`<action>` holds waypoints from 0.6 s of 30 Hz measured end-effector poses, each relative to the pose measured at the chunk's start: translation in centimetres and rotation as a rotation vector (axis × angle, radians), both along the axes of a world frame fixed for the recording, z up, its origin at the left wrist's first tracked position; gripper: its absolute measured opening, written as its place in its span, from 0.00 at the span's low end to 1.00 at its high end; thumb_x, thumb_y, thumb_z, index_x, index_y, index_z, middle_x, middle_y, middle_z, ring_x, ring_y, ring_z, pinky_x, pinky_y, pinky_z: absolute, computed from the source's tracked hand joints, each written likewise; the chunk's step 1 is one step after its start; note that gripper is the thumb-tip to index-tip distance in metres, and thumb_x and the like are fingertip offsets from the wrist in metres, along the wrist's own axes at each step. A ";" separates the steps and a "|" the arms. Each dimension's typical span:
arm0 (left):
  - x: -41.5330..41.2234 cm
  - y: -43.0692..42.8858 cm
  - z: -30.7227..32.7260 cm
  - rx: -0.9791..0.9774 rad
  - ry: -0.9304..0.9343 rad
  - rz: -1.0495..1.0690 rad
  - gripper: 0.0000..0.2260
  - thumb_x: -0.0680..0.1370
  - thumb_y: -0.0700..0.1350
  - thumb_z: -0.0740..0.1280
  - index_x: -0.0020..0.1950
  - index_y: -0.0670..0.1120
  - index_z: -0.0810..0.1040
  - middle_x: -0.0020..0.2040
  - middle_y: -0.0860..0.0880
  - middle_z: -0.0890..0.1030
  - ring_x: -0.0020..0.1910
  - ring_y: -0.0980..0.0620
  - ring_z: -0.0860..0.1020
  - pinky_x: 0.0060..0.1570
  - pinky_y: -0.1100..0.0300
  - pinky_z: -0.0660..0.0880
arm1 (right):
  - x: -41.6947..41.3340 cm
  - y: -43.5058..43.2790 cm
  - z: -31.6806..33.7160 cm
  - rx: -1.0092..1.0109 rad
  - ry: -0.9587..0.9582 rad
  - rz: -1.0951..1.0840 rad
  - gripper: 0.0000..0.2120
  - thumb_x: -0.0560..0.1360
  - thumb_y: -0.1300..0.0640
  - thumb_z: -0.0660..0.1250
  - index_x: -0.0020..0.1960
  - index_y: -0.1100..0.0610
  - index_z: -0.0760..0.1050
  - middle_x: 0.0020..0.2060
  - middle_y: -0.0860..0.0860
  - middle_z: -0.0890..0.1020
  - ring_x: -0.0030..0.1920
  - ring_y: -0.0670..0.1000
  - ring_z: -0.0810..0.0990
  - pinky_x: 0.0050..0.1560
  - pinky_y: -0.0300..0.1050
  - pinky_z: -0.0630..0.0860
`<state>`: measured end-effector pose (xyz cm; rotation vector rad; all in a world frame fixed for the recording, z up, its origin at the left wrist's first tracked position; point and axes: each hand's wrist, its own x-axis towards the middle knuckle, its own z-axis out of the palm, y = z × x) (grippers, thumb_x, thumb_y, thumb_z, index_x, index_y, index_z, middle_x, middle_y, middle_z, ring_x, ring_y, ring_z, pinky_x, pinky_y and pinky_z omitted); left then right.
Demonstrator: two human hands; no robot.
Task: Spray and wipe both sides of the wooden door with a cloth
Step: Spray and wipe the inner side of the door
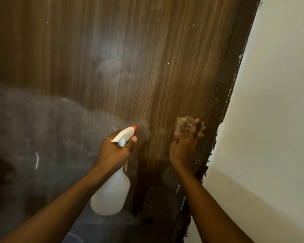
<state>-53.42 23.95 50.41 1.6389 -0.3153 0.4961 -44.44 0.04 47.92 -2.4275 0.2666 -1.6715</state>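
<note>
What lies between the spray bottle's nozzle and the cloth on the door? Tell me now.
Head view: only bare door lies between the nozzle of the spray bottle and the cloth, wood grain with a faint haze near the nozzle.

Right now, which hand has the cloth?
The right hand, pressing the cloth on the door near the frame; the left hand grips the bottle.

Bare left forearm (60, 204) at 7 o'clock, bare right forearm (212, 207) at 5 o'clock, both uncovered all the way to the frame edge, slender wrists, left grip (112, 151) showing a short trimmed thumbnail (134, 139), right grip (184, 146) blurred around the fingertips.
</note>
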 end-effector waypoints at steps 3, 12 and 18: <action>-0.1 0.7 -1.3 -0.015 -0.008 0.011 0.20 0.74 0.50 0.69 0.64 0.45 0.74 0.52 0.43 0.81 0.51 0.44 0.80 0.47 0.49 0.79 | 0.9 4.3 -0.9 -0.355 0.072 0.131 0.34 0.78 0.51 0.56 0.80 0.46 0.45 0.81 0.55 0.48 0.79 0.65 0.46 0.77 0.63 0.47; 0.6 4.7 -1.9 -0.029 -0.039 0.098 0.17 0.75 0.50 0.68 0.63 0.49 0.76 0.49 0.45 0.82 0.45 0.47 0.80 0.40 0.56 0.76 | 1.1 3.9 -2.1 -0.374 0.025 0.110 0.31 0.77 0.50 0.58 0.79 0.47 0.58 0.80 0.56 0.55 0.79 0.65 0.51 0.75 0.63 0.53; 1.0 7.4 -2.1 -0.053 -0.015 0.159 0.17 0.75 0.49 0.69 0.62 0.48 0.76 0.50 0.44 0.82 0.48 0.46 0.81 0.42 0.55 0.77 | 3.5 12.6 -2.2 -0.677 0.015 0.255 0.30 0.80 0.52 0.62 0.80 0.47 0.58 0.80 0.53 0.57 0.79 0.63 0.51 0.77 0.62 0.55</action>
